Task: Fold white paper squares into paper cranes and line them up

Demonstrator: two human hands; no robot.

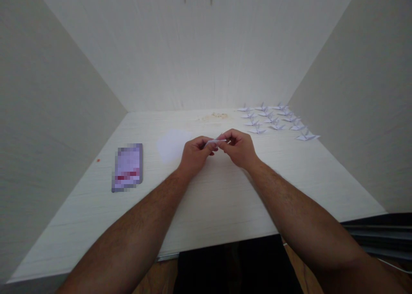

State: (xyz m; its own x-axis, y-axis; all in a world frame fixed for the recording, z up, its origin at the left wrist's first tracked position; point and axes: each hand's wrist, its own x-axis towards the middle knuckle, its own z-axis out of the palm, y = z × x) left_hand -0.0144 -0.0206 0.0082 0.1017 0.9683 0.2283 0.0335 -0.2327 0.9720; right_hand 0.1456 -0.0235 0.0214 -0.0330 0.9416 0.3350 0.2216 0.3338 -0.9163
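Note:
A small piece of folded white paper (215,143) is held between both hands above the middle of the table. My left hand (197,154) pinches its left side, thumb on top. From the right, the thumb and fingers of my right hand (238,147) grip the other end. Fingers cover much of the paper, so its exact shape is hard to make out. Left of my left hand lie white paper sheets (172,144), flat on the table. Several folded paper cranes (270,119) stand in rows at the back right.
The white table (212,212) has walls at the back and both sides. A blurred-out purple rectangular item (128,167) lies on the left. Brownish marks (219,115) show near the back wall, and a small orange bit (98,160) lies at the left edge.

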